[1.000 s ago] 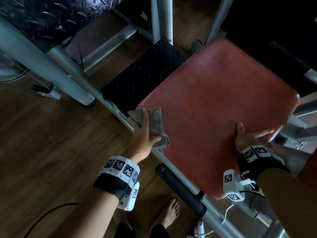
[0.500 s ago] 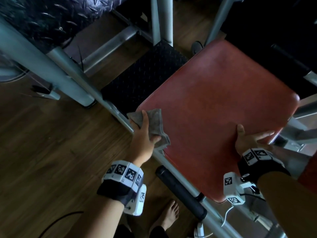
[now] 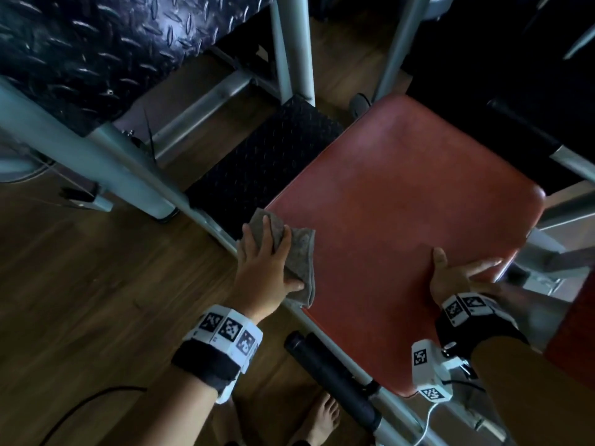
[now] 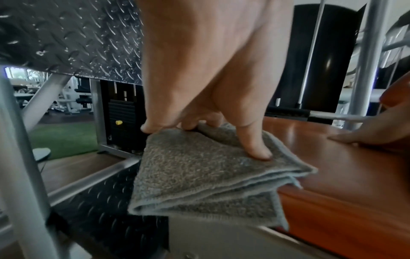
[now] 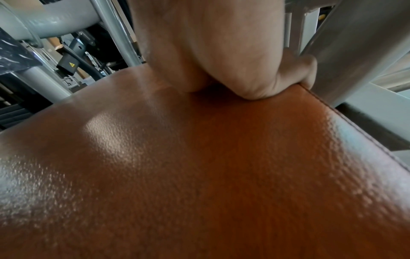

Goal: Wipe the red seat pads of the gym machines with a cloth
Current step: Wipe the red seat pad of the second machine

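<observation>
Wooden floor (image 3: 80, 284); red seat pad (image 3: 402, 220), left hand (image 3: 260, 265) holding cloth (image 3: 299, 249) at corner.

The left hand (image 3: 262, 265) is covering much of the grey cloth (image 3: 301, 252), which is hiding the left edge of the red seat pad (image 3: 402, 220). Fingers of the right hand (image 3: 450, 275) are curling out of sight over the pad's right edge; a bare foot (image 3: 322, 420) is running off the head view's bottom.
</observation>
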Demonstrator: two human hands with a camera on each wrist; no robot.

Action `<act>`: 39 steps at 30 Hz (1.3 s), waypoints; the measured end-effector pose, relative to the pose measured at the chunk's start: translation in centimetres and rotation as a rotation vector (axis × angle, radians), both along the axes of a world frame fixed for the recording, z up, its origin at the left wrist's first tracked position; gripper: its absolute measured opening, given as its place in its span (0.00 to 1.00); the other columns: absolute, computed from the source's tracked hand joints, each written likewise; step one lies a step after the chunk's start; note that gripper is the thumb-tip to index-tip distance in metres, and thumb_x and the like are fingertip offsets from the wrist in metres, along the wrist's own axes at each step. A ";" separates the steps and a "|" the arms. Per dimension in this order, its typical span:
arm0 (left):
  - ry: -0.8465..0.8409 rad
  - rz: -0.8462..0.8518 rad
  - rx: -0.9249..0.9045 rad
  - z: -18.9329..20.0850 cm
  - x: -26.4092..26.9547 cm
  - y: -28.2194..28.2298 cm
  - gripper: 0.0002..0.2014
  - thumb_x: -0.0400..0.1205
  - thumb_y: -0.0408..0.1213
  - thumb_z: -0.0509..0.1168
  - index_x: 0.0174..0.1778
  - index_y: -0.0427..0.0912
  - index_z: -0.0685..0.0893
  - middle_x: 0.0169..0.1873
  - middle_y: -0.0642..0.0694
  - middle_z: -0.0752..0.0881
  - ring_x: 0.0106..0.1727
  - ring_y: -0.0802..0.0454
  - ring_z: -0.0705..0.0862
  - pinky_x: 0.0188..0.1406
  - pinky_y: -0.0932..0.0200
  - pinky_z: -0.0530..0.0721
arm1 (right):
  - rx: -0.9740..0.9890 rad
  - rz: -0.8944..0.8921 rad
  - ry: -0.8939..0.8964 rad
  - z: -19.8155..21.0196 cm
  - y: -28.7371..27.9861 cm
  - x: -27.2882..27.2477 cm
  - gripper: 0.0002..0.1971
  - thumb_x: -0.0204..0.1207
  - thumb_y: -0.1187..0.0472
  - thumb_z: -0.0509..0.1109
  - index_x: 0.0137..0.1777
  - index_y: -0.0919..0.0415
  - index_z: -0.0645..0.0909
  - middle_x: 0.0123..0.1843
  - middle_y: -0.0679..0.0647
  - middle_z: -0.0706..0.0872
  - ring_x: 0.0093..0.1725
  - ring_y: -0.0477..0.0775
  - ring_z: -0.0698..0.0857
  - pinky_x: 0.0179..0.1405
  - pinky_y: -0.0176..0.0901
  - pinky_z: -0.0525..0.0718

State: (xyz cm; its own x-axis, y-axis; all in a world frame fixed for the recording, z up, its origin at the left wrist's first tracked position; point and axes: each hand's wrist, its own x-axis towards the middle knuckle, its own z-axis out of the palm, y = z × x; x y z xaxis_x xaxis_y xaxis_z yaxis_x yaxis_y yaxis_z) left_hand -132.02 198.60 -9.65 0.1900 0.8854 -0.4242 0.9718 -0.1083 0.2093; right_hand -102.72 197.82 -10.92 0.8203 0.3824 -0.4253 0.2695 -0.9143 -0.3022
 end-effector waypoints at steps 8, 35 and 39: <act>0.084 -0.134 -0.074 1.2 3.1 6.9 0.56 0.73 0.66 0.67 0.84 0.51 0.35 0.82 0.36 0.33 0.82 0.29 0.37 0.82 0.36 0.45 | 0.093 -0.044 -0.026 -0.9 0.2 0.0 0.52 0.74 0.34 0.64 0.86 0.55 0.38 0.80 0.80 0.50 0.78 0.81 0.56 0.73 0.78 0.53; -0.114 -0.746 -0.010 0.2 17.3 9.5 0.54 0.71 0.66 0.67 0.80 0.66 0.33 0.81 0.42 0.30 0.80 0.32 0.28 0.71 0.20 0.33 | -0.039 -0.104 -0.011 -2.4 0.3 1.0 0.52 0.70 0.28 0.61 0.83 0.43 0.32 0.81 0.70 0.50 0.76 0.76 0.59 0.72 0.74 0.63; -0.326 -0.689 -0.023 0.7 15.4 10.2 0.47 0.76 0.63 0.63 0.81 0.67 0.37 0.84 0.49 0.38 0.83 0.43 0.34 0.79 0.30 0.43 | 0.074 -0.181 0.130 -2.0 -0.1 1.6 0.54 0.66 0.27 0.68 0.80 0.33 0.31 0.82 0.63 0.46 0.79 0.74 0.55 0.76 0.75 0.55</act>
State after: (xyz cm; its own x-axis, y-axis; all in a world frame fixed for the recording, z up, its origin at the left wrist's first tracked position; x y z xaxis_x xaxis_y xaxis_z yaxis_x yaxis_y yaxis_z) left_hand -116.60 208.78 -8.95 0.8156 0.5127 -0.2684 0.5744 -0.6605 0.4836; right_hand -101.15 197.76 -12.88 0.8188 0.2678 -0.5079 0.0576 -0.9184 -0.3913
